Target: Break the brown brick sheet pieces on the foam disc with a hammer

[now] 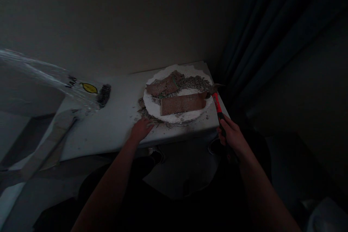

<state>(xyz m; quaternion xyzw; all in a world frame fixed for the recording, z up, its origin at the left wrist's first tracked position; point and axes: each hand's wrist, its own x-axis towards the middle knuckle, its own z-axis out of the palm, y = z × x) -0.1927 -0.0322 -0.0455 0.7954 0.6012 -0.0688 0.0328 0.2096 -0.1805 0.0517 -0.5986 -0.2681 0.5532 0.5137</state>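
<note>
In dim light, my right hand [230, 132] is closed around the black lower grip of a claw hammer [216, 102] with a red shaft. The hammer's metal head lies at the right rim of a thick, round white slab [187, 116]. On the slab rest a long brown, mesh-textured piece [182, 104], a second broken brown piece [162, 85] and a heap of grey crumbled bits [196, 82]. My left hand [141, 129] is low at the slab's front left, its fingers loosely apart beside scattered debris [144, 110]; nothing shows in it.
The white table [114, 130] stands against a plain wall. To the left is a clear plastic bag [57, 76] with a yellow mark and dark contents. A long dark stick [58, 143] is at the table's left. A dark curtain [252, 25] hangs at right.
</note>
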